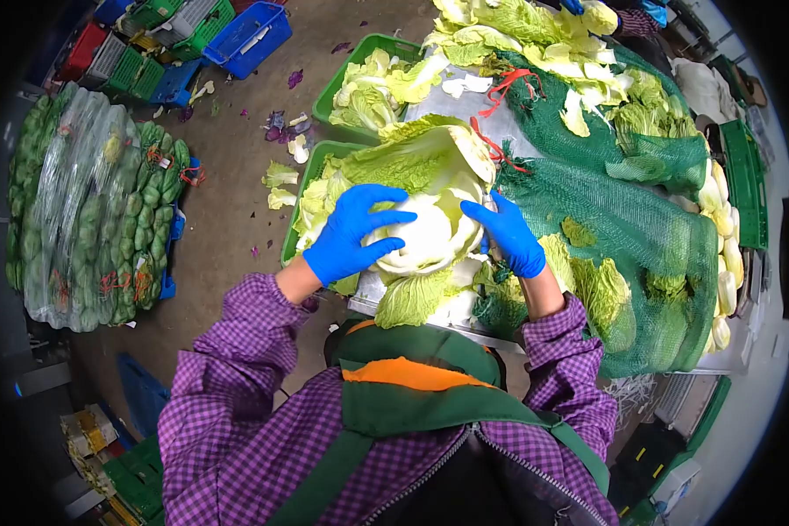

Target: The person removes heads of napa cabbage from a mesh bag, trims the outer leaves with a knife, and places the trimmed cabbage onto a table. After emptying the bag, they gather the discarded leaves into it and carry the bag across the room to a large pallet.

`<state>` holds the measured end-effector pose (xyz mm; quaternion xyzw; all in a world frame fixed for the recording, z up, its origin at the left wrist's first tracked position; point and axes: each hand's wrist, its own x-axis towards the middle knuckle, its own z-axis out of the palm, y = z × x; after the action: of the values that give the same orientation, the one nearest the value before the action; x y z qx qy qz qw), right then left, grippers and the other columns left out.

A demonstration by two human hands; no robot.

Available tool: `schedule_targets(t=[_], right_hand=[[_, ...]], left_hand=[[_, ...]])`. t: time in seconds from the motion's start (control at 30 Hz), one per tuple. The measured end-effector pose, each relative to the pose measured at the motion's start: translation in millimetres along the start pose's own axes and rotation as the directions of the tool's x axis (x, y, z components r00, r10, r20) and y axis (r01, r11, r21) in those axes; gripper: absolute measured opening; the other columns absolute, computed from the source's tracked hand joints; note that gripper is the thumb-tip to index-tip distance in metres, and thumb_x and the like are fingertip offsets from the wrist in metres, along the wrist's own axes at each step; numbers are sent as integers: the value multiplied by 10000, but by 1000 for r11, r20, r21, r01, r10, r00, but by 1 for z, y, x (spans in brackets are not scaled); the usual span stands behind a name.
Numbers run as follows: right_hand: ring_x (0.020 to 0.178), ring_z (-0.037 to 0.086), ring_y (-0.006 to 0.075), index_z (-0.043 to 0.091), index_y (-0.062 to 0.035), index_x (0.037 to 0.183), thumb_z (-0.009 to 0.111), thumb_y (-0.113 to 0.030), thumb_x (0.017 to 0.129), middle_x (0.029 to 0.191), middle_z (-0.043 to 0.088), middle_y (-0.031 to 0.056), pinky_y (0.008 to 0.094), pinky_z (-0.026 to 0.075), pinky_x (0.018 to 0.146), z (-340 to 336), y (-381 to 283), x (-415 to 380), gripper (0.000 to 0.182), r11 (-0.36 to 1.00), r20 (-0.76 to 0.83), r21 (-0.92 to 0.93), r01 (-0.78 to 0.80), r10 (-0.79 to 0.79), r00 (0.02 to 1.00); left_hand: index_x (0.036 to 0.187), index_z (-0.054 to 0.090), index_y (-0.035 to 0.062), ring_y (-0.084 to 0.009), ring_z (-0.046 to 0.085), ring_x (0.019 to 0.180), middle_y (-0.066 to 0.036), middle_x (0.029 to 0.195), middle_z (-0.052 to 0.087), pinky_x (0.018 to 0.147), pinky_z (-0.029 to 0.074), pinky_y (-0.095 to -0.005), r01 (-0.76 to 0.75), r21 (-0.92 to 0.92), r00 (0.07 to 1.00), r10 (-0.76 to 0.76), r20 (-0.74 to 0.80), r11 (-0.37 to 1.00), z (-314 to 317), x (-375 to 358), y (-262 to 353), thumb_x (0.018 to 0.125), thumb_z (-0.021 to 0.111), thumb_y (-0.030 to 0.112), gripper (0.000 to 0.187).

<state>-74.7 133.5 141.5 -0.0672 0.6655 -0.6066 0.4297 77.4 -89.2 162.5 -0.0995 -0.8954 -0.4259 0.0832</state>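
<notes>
A large napa cabbage [422,230] is held at the edge of the metal table, its white base facing up and its loose outer leaves splayed around it. My left hand [355,235], in a blue glove, grips its left side with fingers curled over the base. On the right side, my right hand [508,235], also gloved in blue, grasps the cabbage; some of its fingertips are hidden. A loose green leaf [412,298] hangs below the base, near my apron.
Green mesh sacks [618,228] of cabbages cover the table to the right. Green crates [329,162] with trimmed leaves stand at the left. Loose leaves [535,39] lie at the back, near another person's gloved hand [573,6]. A wrapped stack of bagged vegetables [88,210] stands farther left.
</notes>
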Motion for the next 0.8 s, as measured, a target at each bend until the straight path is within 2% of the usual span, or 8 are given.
schedule_targets(t=[0.03, 0.1, 0.3, 0.43, 0.5, 0.63, 0.7, 0.8], right_hand=[[412, 461, 81, 454, 74, 1191, 744, -315, 762, 636, 555, 30, 233, 377, 371, 3, 1, 1, 648, 1000, 13, 16, 18, -19, 1000], [414, 467, 84, 461, 72, 1189, 745, -318, 754, 647, 565, 37, 237, 376, 372, 10, 2, 8, 650, 998, -24, -55, 16, -17, 1000], [455, 507, 86, 514, 47, 1153, 734, -318, 747, 715, 611, 64, 239, 385, 388, 24, -5, 0, 589, 976, -39, -207, 64, -73, 997], [480, 519, 81, 516, 27, 1157, 704, -268, 767, 737, 618, 56, 236, 405, 399, 13, -10, 0, 524, 984, 52, -159, 78, -71, 996], [486, 526, 80, 516, 23, 1157, 685, -235, 775, 742, 620, 53, 233, 415, 403, -2, -1, -7, 491, 983, 71, -175, 58, -46, 996], [510, 569, 111, 487, 39, 1176, 594, -93, 785, 760, 628, 74, 238, 454, 403, -18, 41, 2, 426, 995, 17, -89, -36, 38, 999], [610, 600, 123, 500, 32, 1194, 624, -119, 773, 869, 641, 94, 248, 499, 504, 0, 87, 18, 465, 997, 19, 60, 39, -40, 999], [577, 580, 124, 549, 17, 1067, 629, -120, 786, 802, 607, 65, 259, 497, 499, 54, 130, 61, 323, 975, 23, 222, -4, -1, 1000]], left_hand=[[1158, 617, 124, -304, 501, 1128, -126, 1307, 480, 953, 398, -413, -153, 228, 985, 130, 112, 962, -5, 2, 2, 768, 695, 219, 409], [1205, 575, 115, -322, 523, 1058, -119, 1291, 487, 883, 424, -414, -283, 262, 951, 233, 205, 923, -1, 10, 10, 732, 717, 264, 516], [1287, 456, 110, -320, 520, 1066, -124, 1240, 508, 861, 452, -414, -44, 525, 948, -130, 291, 850, 5, 37, 35, 634, 745, 330, 748], [1289, 455, 159, -324, 543, 1085, -123, 1236, 521, 866, 469, -417, 112, 432, 891, -283, 355, 895, 10, 46, 17, 616, 755, 372, 767], [1279, 476, 179, -314, 564, 1081, -112, 1226, 552, 900, 466, -411, 62, 365, 967, -147, 209, 929, 1, 34, 2, 589, 772, 420, 788], [1283, 485, 148, -305, 564, 1093, -127, 1205, 566, 922, 458, -403, 216, 257, 942, -270, 199, 942, -51, 17, 5, 599, 777, 375, 778], [1283, 484, 129, -295, 581, 1071, -140, 1174, 581, 914, 465, -389, 243, 240, 956, -274, 106, 940, -75, 11, 14, 593, 790, 338, 783], [1283, 478, 107, -240, 597, 1034, -118, 1134, 603, 899, 470, -365, 292, 201, 955, -298, -4, 935, -95, 6, 10, 617, 803, 273, 759]])
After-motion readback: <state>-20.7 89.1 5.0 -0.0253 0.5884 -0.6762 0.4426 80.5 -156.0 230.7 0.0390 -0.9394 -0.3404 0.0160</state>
